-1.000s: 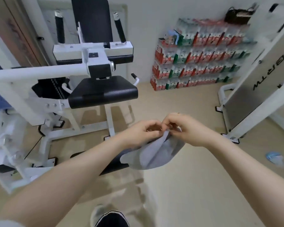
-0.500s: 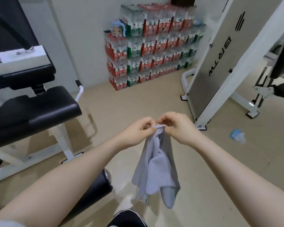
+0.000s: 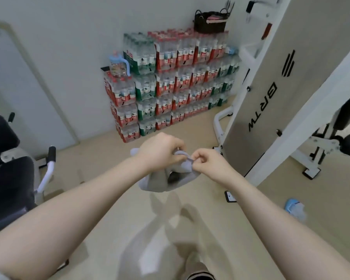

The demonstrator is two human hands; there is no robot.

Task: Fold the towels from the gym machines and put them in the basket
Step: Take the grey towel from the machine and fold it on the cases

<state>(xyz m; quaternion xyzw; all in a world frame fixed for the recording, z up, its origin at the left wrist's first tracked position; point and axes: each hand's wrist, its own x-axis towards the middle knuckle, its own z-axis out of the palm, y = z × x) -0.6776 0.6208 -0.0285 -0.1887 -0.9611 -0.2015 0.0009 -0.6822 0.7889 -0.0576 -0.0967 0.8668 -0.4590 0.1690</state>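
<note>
Grey towel bunched in mid-air in front of the stacked water bottle packs, left hand curled gripping it, right hand pinching its edge, dark basket sat atop those packs

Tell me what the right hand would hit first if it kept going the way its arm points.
Likely the left hand, just past the grey towel pinched between them; the right hand points up-left toward it. Depth is uncertain.
</note>
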